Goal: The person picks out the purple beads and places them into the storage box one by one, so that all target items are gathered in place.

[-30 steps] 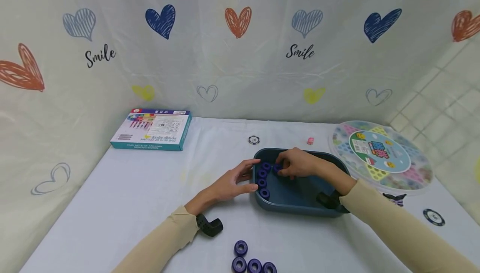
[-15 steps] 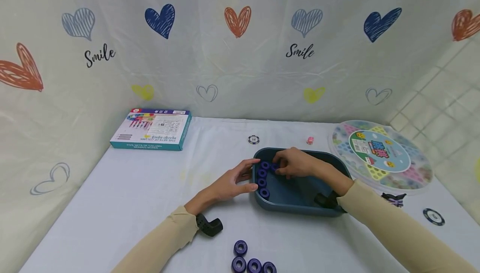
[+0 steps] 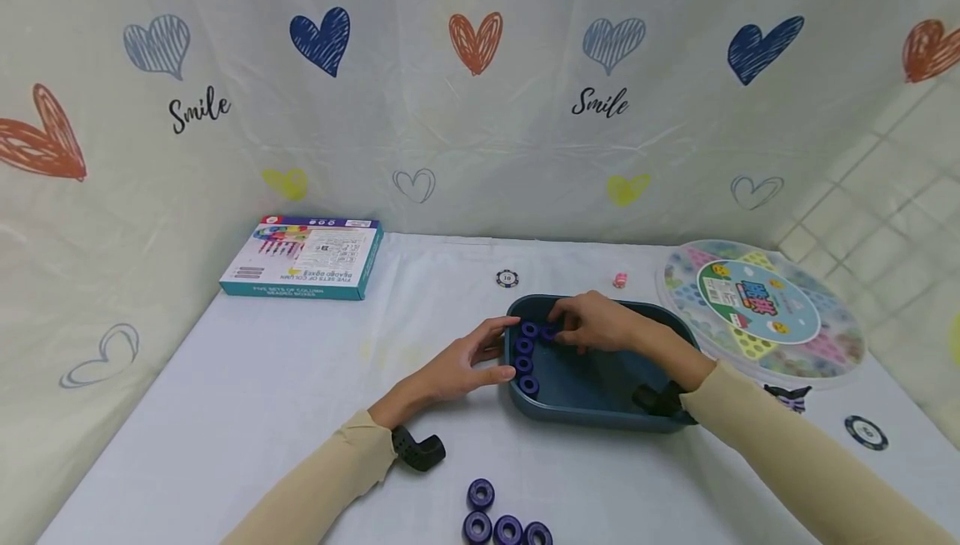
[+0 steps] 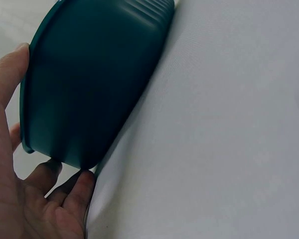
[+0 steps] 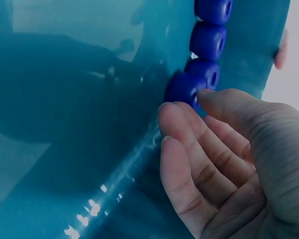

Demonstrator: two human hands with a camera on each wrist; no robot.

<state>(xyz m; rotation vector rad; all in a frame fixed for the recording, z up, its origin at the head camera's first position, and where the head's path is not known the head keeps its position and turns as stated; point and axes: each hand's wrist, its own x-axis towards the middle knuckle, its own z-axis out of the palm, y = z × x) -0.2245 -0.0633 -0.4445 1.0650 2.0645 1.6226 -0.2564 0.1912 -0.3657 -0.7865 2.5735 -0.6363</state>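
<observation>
A dark teal tray (image 3: 592, 420) stands on the white-covered table. My left hand (image 3: 465, 362) holds its left end, with the thumb near the front corner and the fingers further back; the left wrist view shows fingertips (image 4: 87, 179) against the tray's underside edge. Inside the tray, my right hand (image 3: 600, 324) pinches a purple ring-shaped bead (image 5: 182, 89) between thumb and fingers. That bead sits at the end of a line of similar beads (image 3: 524, 364) along the left wall, close against its neighbour. Part of it is hidden behind the fingers.
Several more purple beads (image 3: 477, 527) lie at the table's front. A flat printed box (image 3: 303, 257) lies back left; a round plastic-covered game set (image 3: 761, 307) is at the right. Poker chips (image 3: 507, 278) and a small pink piece (image 3: 620, 280) lie around the tray.
My right hand has moved slightly left inside the tray, bringing the bead up against the line, then barely shifted. My left hand and the tray have stayed still.
</observation>
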